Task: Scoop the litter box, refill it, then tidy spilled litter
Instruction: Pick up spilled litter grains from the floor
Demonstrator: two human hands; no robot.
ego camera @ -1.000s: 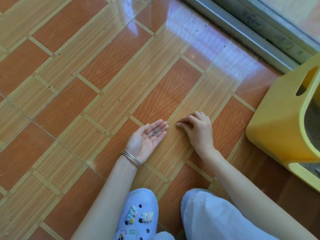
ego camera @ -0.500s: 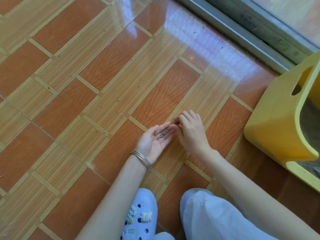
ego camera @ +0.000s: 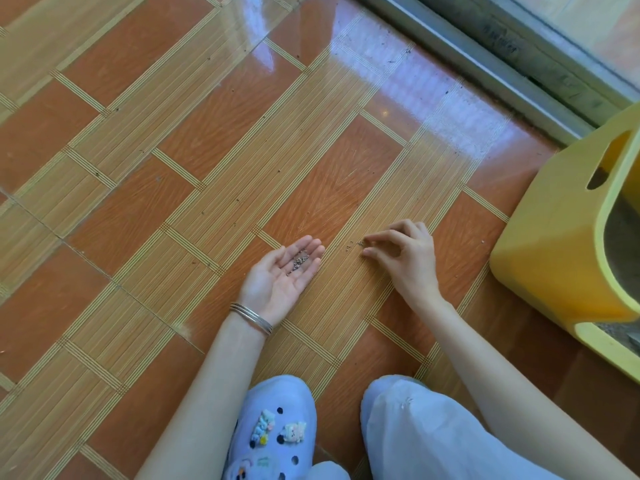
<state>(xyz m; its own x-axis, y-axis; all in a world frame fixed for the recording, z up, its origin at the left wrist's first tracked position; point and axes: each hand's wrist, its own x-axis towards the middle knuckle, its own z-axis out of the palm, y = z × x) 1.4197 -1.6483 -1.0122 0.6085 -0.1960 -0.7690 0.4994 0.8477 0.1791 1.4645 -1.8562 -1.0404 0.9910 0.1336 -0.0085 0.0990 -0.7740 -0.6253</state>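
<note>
— What was nearest?
— A pale blue clog (ego camera: 273,427) with little charms (ego camera: 277,432), and a pale trouser knee (ego camera: 415,431) beside it.
— And the hands?
— The left hand (ego camera: 280,275) lay palm up, fingers straight, cradling litter grains (ego camera: 298,261); bangles (ego camera: 251,317) circled the wrist. The right hand (ego camera: 405,258), near it, had curled fingers, its forefinger tip at a loose grain (ego camera: 360,243) on the floor. I couldn't tell whether it gripped any.
— The litter box (ego camera: 554,254)?
— Yellow, at the right, grey litter (ego camera: 620,233) inside, on glossy orange-and-tan tiles (ego camera: 173,202). Marks on the door track (ego camera: 485,53) beyond were too blurred to read.
</note>
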